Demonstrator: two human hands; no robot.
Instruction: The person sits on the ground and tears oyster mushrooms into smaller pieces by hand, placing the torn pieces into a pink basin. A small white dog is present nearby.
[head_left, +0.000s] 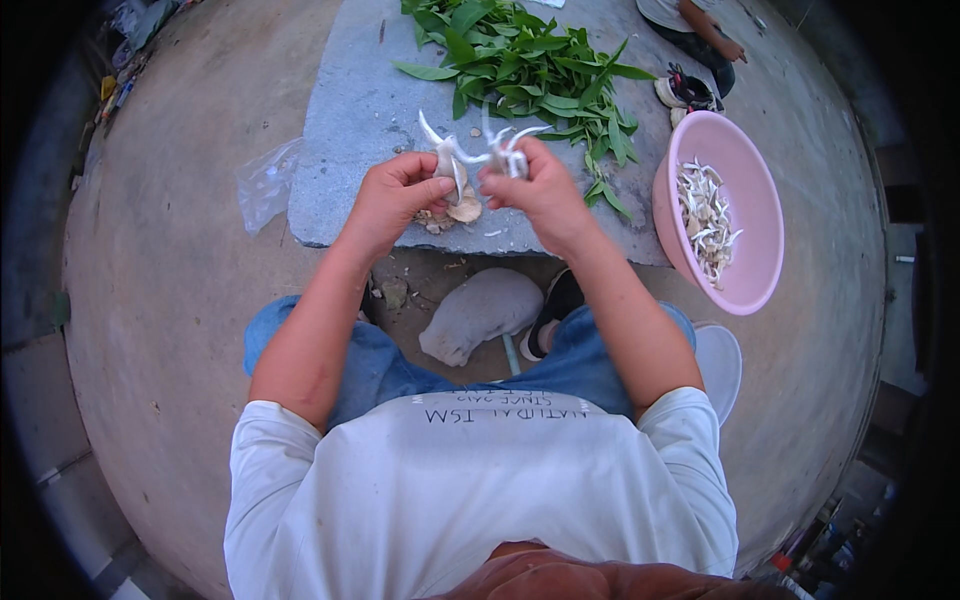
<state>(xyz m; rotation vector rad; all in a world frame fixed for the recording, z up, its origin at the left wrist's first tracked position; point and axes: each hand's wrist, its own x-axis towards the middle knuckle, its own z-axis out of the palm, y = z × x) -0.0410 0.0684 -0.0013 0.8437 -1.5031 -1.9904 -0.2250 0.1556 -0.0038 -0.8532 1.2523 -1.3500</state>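
Both hands are raised over the near edge of a grey stone slab (360, 97). My left hand (397, 199) pinches a pale mushroom piece (450, 169) between thumb and fingers. Close beside it, my right hand (536, 191) holds several torn white mushroom strips (506, 154), slightly blurred. Under my left hand, tan mushroom pieces (465, 208) lie on the slab. A pink plastic basin (761, 247) at the right holds many torn mushroom strips (705, 221). Leafy green stems (525, 67) are heaped on the far part of the slab.
A clear plastic bag (268, 184) lies at the slab's left edge. Beneath the near edge are a pale rounded sack-like thing (484, 307) and a stone chunk (394, 292). Another person's arm (709, 28) shows at the upper right, near a shoe (679, 94).
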